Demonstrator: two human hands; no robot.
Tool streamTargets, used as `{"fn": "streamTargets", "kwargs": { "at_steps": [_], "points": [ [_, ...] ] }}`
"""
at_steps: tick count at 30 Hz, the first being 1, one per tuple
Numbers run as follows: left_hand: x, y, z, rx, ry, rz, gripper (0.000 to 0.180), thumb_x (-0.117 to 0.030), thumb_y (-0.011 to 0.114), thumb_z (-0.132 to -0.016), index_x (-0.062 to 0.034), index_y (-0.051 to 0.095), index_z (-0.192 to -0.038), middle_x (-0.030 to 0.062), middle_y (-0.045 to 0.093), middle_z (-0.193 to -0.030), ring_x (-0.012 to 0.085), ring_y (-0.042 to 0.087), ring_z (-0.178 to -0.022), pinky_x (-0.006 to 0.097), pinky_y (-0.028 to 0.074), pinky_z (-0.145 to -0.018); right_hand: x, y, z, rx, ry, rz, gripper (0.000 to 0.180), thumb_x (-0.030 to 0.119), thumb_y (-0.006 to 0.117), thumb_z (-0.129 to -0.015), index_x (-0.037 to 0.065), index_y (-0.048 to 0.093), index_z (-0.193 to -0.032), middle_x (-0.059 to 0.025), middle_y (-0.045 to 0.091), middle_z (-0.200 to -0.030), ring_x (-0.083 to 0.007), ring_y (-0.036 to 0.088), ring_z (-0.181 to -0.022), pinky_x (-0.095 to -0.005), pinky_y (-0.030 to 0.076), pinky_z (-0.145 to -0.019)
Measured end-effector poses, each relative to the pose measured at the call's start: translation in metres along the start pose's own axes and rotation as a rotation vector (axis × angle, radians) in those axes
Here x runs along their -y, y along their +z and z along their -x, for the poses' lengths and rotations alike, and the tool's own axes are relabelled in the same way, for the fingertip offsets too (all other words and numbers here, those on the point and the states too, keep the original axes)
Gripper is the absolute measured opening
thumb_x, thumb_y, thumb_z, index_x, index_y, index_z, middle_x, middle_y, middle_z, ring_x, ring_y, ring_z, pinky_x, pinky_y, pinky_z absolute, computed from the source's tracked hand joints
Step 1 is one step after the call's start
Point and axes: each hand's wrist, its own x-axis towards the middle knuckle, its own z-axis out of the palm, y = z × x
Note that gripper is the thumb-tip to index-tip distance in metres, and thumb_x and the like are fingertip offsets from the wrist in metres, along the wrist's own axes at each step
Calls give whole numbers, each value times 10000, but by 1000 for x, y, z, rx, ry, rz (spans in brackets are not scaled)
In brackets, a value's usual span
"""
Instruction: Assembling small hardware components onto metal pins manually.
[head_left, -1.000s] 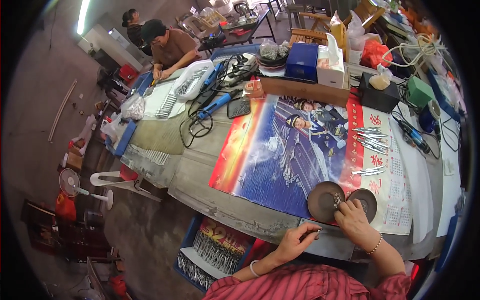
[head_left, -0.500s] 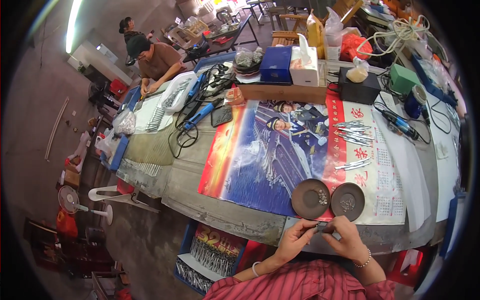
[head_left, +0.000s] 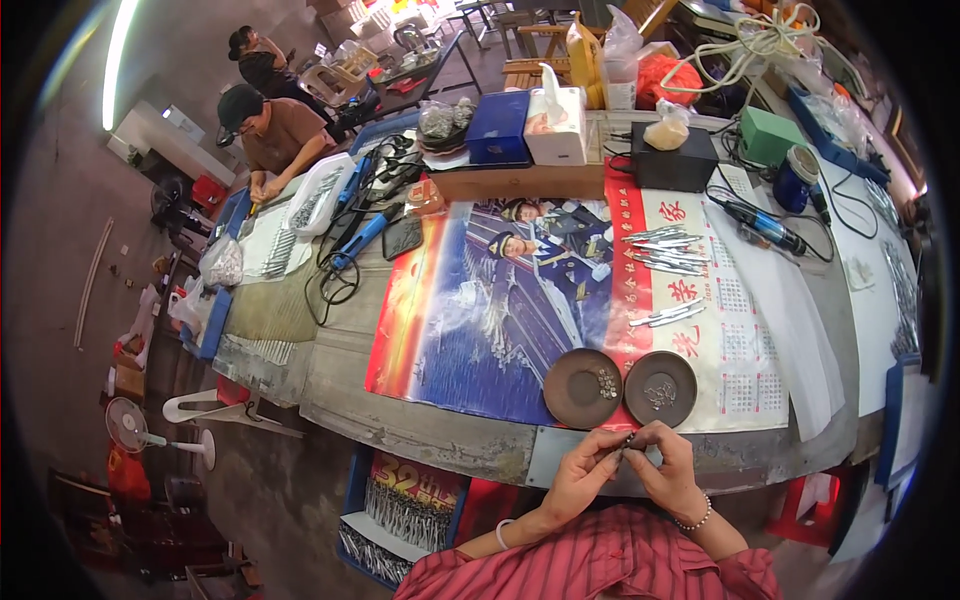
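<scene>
Right hand (head_left: 668, 474) is off the brown dishes (head_left: 566, 392), fingertips now meeting left hand (head_left: 580, 472).
Small dark piece (head_left: 628, 441) is pinched between both hands' fingertips, just this side of the dishes; shape unclear.

Two brown dishes (head_left: 566, 392), lower right of centre, look matt; small bits (head_left: 608, 383) in them gleam, perhaps metal, though too tiny to be sure. Glossy paper poster (head_left: 430, 345), centre. Shiny metal slivers (head_left: 668, 248), right. Dull, scuffed grey worktop (head_left: 340, 360). Smooth white plastic tub (head_left: 326, 211), upper left. Striped cloth shirt (head_left: 600, 560), bottom.
</scene>
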Motion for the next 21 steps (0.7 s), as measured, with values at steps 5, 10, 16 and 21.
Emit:
{"fn": "streamTargets", "kwargs": {
  "at_steps": [5, 10, 16, 21],
  "points": [
    [3, 0, -2, 40, -25, 3, 317, -29, 512, -940, -54, 518, -1256, 1, 545, -1114, 36, 492, -832, 183, 416, -694, -5, 1, 2, -60, -50, 7, 122, -20, 663, -748, -5, 559, -810, -128, 583, -766, -260, 597, -688, -318, 475, -622],
    [-1, 4, -2, 51, -16, 51, 304, -4, 503, -936, -50, 527, -1236, 3, 530, -1071, 37, 473, -787, 179, 411, -691, -7, 0, 3, -67, -65, -39, 123, -22, 657, -762, -3, 556, -829, -121, 576, -783, -244, 589, -706, -315, 474, -638],
    [5, 9, 1, 74, -10, 113, 289, 12, 495, -934, -40, 530, -1216, 9, 509, -1022, 43, 469, -765, 183, 403, -654, -12, 0, 12, -60, 166, -267, 140, 1, 674, -778, -1, 551, -844, -99, 576, -781, -188, 574, -698, -285, 464, -646],
    [5, 13, 3, -5, -46, 13, 329, 21, 490, -923, -34, 485, -1247, 18, 546, -1056, 42, 505, -771, 180, 416, -645, -5, 3, 13, -155, -76, 152, 155, 20, 680, -762, 6, 569, -869, -136, 577, -787, -294, 600, -703, -342, 482, -625]
  ]
}}
